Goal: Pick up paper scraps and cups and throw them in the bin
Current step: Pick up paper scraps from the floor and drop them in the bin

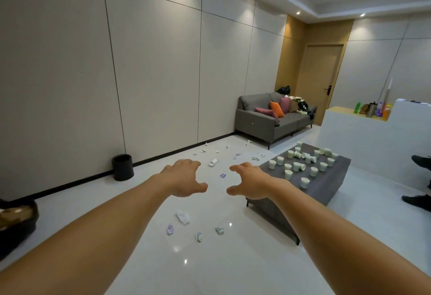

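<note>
Both arms are out front: the left hand (184, 178) and the right hand (249, 181) hover palm-down, fingers spread and loosely bent, gripping nothing. Under the hands and nearer the camera, crumpled white and lilac paper scraps (183, 216) dot the glossy white tiled floor (140, 259), and more lie beyond them. Just right of the right hand, pale green paper cups (288, 174), some standing, some tipped over, crowd a low grey cloth-covered table (326, 189). Well left of the left hand, the black cylindrical bin (122, 167) stands against the beige panelled wall (70, 84).
</note>
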Motion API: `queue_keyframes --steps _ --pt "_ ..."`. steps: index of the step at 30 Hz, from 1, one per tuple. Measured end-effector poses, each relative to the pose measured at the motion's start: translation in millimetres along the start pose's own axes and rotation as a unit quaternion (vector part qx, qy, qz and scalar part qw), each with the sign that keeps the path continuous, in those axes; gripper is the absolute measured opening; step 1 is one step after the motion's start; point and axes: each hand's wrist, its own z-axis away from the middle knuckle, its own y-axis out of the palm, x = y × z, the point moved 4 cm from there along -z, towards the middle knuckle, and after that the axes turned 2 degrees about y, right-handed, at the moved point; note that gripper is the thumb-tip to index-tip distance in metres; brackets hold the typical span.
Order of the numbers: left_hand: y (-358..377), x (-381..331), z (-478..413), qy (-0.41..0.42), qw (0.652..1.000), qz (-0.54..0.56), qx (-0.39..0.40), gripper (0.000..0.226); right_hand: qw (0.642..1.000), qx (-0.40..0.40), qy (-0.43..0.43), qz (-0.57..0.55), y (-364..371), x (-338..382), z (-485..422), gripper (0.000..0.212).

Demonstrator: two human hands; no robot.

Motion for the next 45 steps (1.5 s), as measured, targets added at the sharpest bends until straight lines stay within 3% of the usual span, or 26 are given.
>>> queue_keyframes --steps 16,24,29,36,45 --pt "40.7 111.9 -326.6 0.007 0.998 0.010 0.058 0.081 0.999 0.040 0.030 -0.003 10.3 -45.3 -318.0 0.078" --pt "142.3 126.4 -445.7 -0.036 0.991 0.041 0.124 0.084 0.990 0.139 0.008 -0.018 103.4 -109.9 -457.5 0.080" --pt "264.5 137.7 -487.5 -0.069 0.975 0.071 0.198 0.082 0.973 0.222 -0.007 -0.061 226.5 -149.8 -519.9 0.080" --pt "516.0 182.1 -485.1 -0.119 0.915 0.114 0.367 0.081 0.917 0.387 0.015 -0.099 483.4 -194.6 -519.5 0.081" --pt "826.0 211.4 -413.4 -0.129 0.853 0.198 0.465 0.079 0.881 0.461 0.047 -0.096 807.5 -230.7 -459.0 0.079"
